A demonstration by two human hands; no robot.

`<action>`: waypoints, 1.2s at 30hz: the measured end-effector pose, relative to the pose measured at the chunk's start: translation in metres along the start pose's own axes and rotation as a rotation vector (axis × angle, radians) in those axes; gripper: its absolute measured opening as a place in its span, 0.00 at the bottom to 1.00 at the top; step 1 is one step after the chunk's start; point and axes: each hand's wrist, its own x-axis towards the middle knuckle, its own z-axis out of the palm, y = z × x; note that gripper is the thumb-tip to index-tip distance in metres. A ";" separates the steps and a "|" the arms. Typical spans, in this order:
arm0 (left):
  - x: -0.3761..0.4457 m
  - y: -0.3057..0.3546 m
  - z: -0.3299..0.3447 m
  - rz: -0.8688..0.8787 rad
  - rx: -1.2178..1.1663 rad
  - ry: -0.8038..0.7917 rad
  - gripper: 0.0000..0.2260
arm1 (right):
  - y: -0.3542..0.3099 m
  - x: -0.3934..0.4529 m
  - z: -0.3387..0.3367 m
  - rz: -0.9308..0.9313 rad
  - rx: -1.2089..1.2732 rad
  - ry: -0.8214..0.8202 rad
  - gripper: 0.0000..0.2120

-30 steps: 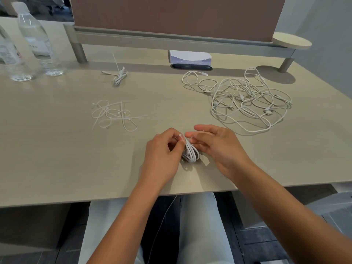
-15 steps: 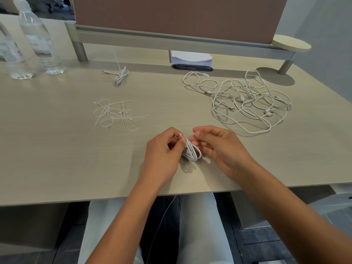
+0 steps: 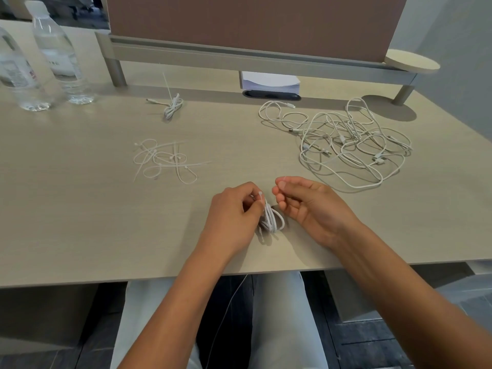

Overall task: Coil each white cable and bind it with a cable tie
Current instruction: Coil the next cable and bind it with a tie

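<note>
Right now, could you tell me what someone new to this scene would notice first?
Probably the two hands at the near edge of the desk: the left hand pinches a small coiled white cable, while the right hand hovers beside it, fingers curled. Next comes the loose tangle of white cables at the right rear, then the scattered cable ties at centre left, with one bound coil behind them.

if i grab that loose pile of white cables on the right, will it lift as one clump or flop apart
Probably floppy: the loose cable pile lies in thin, slack, overlapping loops. The strands look interlaced, so several may drag up together while others trail. It looks light, and the loops would likely sag and shift.
</note>
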 end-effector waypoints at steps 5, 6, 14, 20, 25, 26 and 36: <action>0.002 -0.002 0.002 -0.022 -0.015 0.015 0.06 | -0.003 -0.003 0.000 0.009 -0.125 -0.059 0.05; 0.002 -0.003 0.002 -0.031 -0.035 0.024 0.06 | -0.004 -0.003 -0.001 0.009 -0.131 -0.072 0.06; -0.003 -0.004 0.009 0.009 -0.097 0.089 0.07 | -0.001 0.000 -0.001 0.015 -0.154 -0.128 0.08; -0.002 -0.007 0.012 0.043 -0.050 0.096 0.07 | -0.001 -0.001 0.003 -0.007 -0.171 -0.073 0.06; -0.002 -0.009 0.011 0.053 -0.041 0.060 0.08 | 0.000 0.000 0.002 -0.025 -0.235 -0.097 0.07; -0.003 -0.009 0.011 0.055 -0.044 0.058 0.08 | -0.001 0.000 0.001 -0.026 -0.234 -0.097 0.06; -0.003 -0.013 0.013 0.055 -0.046 0.091 0.06 | 0.009 -0.004 -0.006 -0.165 -0.262 -0.053 0.06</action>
